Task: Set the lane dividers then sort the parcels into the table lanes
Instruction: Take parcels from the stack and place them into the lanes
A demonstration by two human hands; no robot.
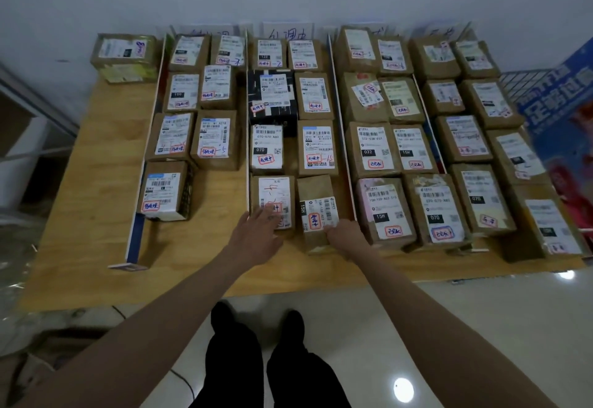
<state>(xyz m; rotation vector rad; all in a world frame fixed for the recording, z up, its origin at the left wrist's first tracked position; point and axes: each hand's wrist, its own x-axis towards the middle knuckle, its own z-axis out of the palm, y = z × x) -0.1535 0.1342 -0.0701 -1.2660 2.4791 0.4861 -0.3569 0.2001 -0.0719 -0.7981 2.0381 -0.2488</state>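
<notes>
Two hands on the front row, second lane: left hand (256, 231) lies flat, fingers straight on one parcel (272, 200); right hand (343, 234) pinches the tilted box (317, 212) at its near corner. I reckon a shove could knock the thin white divider (341, 138). Everything's taped brown cardboard, glossy labels.

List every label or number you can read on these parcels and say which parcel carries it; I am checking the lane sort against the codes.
"070-070-A80" and "070": middle-lane parcel.
"15H": parcel under the right hand.
"032": third-lane parcel.
"15H": its right neighbour.
"15H": pink parcel.
"070": front parcel beside it.
Handwritten red-framed stickers, wall signs and small print: too blurred to read.
</notes>
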